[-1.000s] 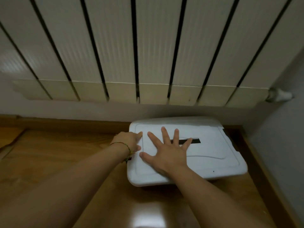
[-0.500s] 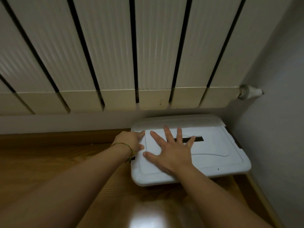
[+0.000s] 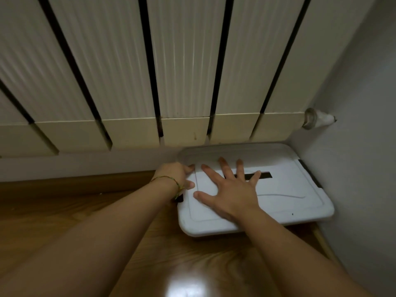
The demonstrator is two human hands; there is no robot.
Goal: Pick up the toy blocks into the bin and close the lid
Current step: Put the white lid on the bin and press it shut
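Both hands on the white lid in the far right corner

Nearest me, the glossy wooden floor (image 3: 85,221) showed a bright glare, and both bare forearms reached out over it. The right hand (image 3: 232,196) lay flat on the lid (image 3: 289,200), fingers straight and spread, two fingertips crossing a black slot (image 3: 264,175) in the top. Just left of it, the left hand (image 3: 174,175), a thin thread bracelet (image 3: 169,181) at its wrist, had fingers and thumb curled onto the lid's left edge, gripping it. The lid sat over the bin, whose body I could not see, in the far right corner of the floor, close beside the grey wall (image 3: 364,146). A black latch (image 3: 310,174) showed on its right edge. Beyond, a cream radiator (image 3: 182,71) hung over the lid's far edge, its valve (image 3: 315,121) at the right end
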